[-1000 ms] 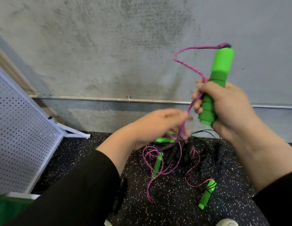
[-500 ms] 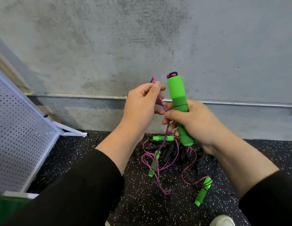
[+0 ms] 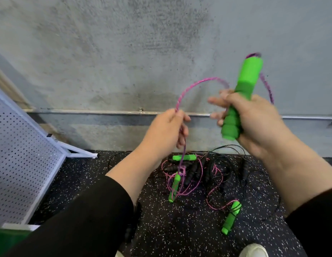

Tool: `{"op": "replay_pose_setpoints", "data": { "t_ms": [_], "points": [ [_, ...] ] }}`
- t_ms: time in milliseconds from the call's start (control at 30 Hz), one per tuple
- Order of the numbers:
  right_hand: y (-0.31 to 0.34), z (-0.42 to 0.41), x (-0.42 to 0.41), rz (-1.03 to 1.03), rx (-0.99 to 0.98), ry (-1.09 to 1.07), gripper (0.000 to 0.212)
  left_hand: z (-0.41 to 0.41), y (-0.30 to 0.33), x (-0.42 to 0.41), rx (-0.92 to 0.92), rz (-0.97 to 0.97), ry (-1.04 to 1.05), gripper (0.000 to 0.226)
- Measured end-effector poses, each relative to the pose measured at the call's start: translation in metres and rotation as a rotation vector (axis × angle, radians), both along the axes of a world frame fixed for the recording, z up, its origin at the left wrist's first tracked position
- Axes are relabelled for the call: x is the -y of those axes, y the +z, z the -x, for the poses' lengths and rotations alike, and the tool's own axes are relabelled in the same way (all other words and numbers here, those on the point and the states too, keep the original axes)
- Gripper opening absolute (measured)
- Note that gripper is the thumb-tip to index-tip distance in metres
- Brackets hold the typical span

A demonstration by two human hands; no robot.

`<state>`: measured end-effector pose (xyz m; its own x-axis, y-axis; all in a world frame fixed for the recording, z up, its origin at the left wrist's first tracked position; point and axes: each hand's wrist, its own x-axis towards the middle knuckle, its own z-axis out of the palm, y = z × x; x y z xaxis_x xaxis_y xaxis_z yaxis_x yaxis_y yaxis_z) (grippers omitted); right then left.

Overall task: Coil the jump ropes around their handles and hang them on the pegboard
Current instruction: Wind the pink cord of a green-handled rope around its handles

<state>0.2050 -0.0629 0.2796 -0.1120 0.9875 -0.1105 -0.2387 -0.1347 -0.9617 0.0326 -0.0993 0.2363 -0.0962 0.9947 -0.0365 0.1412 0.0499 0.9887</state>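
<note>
Grey concrete wall (image 3: 124,52) fills the top half of our view, above a black speckled floor (image 3: 180,229). A white pegboard (image 3: 22,154) leans at the left edge, with no rope on it.

Both our forearms, in black sleeves, reach up from the bottom. Our right hand (image 3: 254,123), right of centre, grips a green handle (image 3: 241,97) held nearly upright. A pink rope (image 3: 194,85) arcs from behind that handle over to our left hand (image 3: 167,130), at centre, which pinches the rope; from there it drops to the floor.

Below the hands, at lower centre, we see a tangle (image 3: 213,173) of black ropes, black handles and pink rope with three more green handles in it. A white shoe tip (image 3: 254,251) shows at the bottom edge.
</note>
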Motion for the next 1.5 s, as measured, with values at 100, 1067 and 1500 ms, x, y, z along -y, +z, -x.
{"op": "replay_pose_setpoints", "data": {
  "t_ms": [100,1067,1500],
  "points": [
    [-0.018,0.013,0.014,0.045,0.256,0.207,0.022,-0.002,0.006,-0.003,0.326,-0.138,0.092,0.030],
    [-0.020,0.008,0.014,0.085,0.404,0.317,0.026,-0.003,-0.003,-0.007,0.325,-0.158,0.109,0.032],
    [-0.044,0.021,0.006,-0.147,0.827,0.348,0.014,0.002,0.015,0.002,0.763,-0.246,-0.025,0.033]
  ]
}}
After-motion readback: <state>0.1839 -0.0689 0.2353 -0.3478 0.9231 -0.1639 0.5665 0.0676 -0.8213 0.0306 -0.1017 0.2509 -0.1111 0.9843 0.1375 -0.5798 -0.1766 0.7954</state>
